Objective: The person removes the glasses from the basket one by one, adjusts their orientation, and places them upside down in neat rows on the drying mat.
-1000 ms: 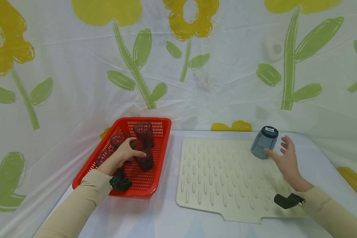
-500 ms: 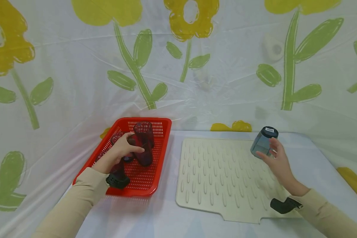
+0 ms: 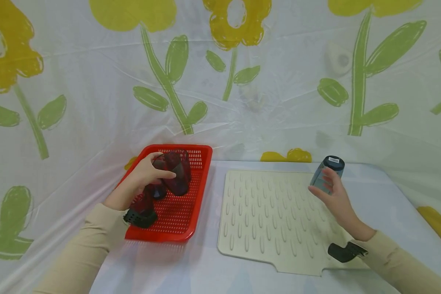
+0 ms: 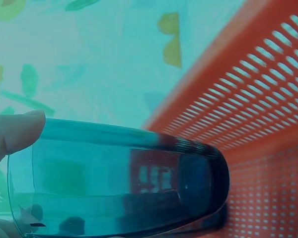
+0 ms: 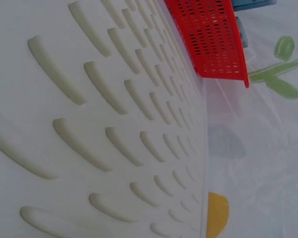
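Over the red basket, my left hand grips a tinted drinking glass by its rim end, the glass tilted with its thick base pointing down and away. The left wrist view shows the thumb on the rim of that clear blue glass. Other glasses lie in the basket, partly behind my hand and wrist. My right hand, fingers spread and loosely bent, hovers in front of an upside-down blue glass on the cream drying mat. Whether it touches that glass cannot be told.
The mat's ridged surface fills much of the right wrist view, with the basket beyond it. A white flowered cloth hangs behind the table. The basket stands left of the mat, a strip of tabletop between them.
My left hand has risen and drawn left and back, lifting the glass off the others. The right hand has shifted left across the front of the standing glass, which stays put.
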A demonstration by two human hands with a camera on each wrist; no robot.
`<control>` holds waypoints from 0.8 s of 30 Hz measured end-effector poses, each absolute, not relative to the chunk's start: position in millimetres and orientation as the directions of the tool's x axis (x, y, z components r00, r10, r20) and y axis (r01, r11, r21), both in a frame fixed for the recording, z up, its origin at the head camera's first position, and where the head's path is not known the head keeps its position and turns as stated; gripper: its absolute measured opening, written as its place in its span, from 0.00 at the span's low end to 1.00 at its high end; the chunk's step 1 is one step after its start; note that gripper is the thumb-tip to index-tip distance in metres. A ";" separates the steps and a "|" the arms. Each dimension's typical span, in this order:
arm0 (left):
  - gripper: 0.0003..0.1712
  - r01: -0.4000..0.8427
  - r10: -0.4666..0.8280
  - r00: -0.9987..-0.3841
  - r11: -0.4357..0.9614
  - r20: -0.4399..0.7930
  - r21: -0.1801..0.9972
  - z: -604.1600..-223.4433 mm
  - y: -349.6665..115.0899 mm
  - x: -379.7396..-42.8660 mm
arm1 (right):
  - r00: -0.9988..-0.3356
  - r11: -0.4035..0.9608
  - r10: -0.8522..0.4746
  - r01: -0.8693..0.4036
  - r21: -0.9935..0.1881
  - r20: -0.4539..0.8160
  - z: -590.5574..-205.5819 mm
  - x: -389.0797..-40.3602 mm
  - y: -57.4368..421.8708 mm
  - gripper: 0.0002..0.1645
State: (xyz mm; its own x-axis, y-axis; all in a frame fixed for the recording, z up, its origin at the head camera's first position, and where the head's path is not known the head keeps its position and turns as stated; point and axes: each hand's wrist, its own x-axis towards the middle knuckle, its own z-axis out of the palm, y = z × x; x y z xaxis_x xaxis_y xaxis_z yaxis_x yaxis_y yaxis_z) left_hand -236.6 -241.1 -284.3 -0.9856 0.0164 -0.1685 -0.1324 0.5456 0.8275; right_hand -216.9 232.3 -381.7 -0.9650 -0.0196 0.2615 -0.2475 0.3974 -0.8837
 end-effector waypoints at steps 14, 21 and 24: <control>0.42 -0.049 0.055 -0.995 0.462 -0.084 0.885 -253.2 -223.5 -236.6 | -0.952 0.405 -0.084 -0.303 -0.863 0.295 -374.1 -227.1 214.6 0.42; 0.47 -0.044 0.063 -0.995 0.392 -0.074 0.919 -251.3 -211.5 -239.9 | -0.948 0.389 -0.119 -0.318 -0.865 0.295 -368.8 -233.5 203.4 0.42; 0.46 -0.035 0.080 -0.994 0.351 -0.068 0.936 -251.5 -204.7 -242.0 | -0.948 0.372 -0.123 -0.319 -0.871 0.295 -368.0 -236.1 199.1 0.42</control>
State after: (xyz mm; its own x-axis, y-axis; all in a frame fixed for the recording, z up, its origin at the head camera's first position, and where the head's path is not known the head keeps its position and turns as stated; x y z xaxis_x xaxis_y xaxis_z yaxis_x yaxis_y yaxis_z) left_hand -242.0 -204.7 -251.5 -0.9945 0.0804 -0.0675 -0.0351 0.3511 0.9357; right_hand -236.1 199.1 -368.0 -0.9477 -0.1226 0.2947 -0.3192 0.3724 -0.8714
